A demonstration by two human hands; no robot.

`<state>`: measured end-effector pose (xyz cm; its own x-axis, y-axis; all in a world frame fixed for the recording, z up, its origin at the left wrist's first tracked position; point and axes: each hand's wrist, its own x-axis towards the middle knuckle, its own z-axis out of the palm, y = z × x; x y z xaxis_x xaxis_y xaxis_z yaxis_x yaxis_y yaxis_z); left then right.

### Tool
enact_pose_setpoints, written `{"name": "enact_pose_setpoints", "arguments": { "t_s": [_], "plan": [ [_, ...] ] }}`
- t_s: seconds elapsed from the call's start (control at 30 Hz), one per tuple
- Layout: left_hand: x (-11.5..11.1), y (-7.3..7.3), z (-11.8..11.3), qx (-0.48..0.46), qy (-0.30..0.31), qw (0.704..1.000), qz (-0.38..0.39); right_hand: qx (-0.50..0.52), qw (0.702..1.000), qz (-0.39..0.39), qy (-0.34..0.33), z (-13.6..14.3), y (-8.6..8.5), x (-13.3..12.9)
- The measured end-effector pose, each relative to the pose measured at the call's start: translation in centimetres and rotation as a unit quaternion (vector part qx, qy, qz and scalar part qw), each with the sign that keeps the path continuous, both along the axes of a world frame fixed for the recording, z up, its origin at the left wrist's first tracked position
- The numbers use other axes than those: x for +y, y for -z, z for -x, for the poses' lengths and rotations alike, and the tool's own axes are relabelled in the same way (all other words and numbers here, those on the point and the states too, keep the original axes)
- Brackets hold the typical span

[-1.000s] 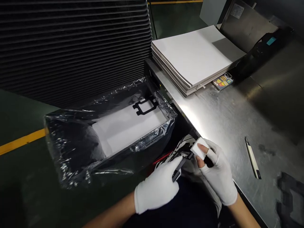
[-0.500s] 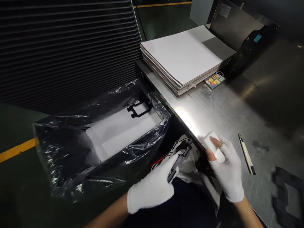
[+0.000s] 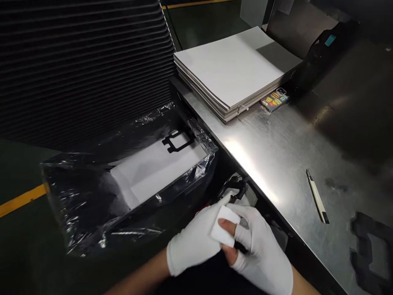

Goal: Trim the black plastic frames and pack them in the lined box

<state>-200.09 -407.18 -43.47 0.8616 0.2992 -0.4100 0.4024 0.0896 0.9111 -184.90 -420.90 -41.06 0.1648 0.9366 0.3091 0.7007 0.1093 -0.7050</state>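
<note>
My left hand (image 3: 195, 241), in a white glove, is closed on a thin black plastic frame (image 3: 242, 191) that sticks out past the fingers. My right hand (image 3: 265, 254), gloved with bare fingertips showing, pinches a white sponge-like block (image 3: 223, 225). The block is right over my left hand and hides most of the lower part of the frame. Whether block and frame touch, I cannot tell. A similar black frame (image 3: 172, 146) lies on the white sheet (image 3: 150, 176) inside a box lined with black plastic (image 3: 92, 205).
A metal table (image 3: 291, 151) fills the right side. On it are a stack of white sheets (image 3: 233, 73), a phone in a colourful case (image 3: 274, 99), a utility knife (image 3: 317, 198) and a dark frame-shaped piece (image 3: 359, 235). Black ribbed material (image 3: 86, 69) rises behind the box.
My right hand has moved left from the table edge with the white block, bringing it over my left hand. The left hand still holds the black frame.
</note>
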Motion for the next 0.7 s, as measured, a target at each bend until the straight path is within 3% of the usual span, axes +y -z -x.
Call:
{"name": "enact_pose_setpoints", "arguments": {
  "t_s": [0.13, 0.27, 0.4, 0.53, 0.6, 0.7],
  "plan": [
    [0.1, -0.1, -0.4, 0.027, -0.035, 0.995, -0.084, -0.015, 0.998, 0.027, 0.055, -0.1, 0.5, 0.2],
    [0.2, -0.2, -0.5, -0.005, -0.022, 0.999, -0.033, 0.022, 1.000, -0.001, 0.000, 0.0, 0.7, 0.4],
    [0.1, 0.1, -0.3, 0.069, -0.048, 0.991, -0.105, 0.017, 0.998, 0.026, 0.052, -0.4, 0.4, 0.7],
    [0.1, 0.1, -0.2, 0.069, -0.033, 0.995, -0.071, 0.010, 1.000, 0.005, -0.001, -0.5, 0.2, 0.9],
    [0.2, -0.1, -0.2, 0.088, -0.041, 0.991, -0.094, -0.024, 0.999, 0.019, 0.023, -0.4, 0.3, 1.0],
    [0.2, -0.3, -0.3, 0.086, -0.055, 0.989, -0.105, 0.010, 0.999, 0.019, 0.042, -0.3, 0.3, 1.2]
  ]
}}
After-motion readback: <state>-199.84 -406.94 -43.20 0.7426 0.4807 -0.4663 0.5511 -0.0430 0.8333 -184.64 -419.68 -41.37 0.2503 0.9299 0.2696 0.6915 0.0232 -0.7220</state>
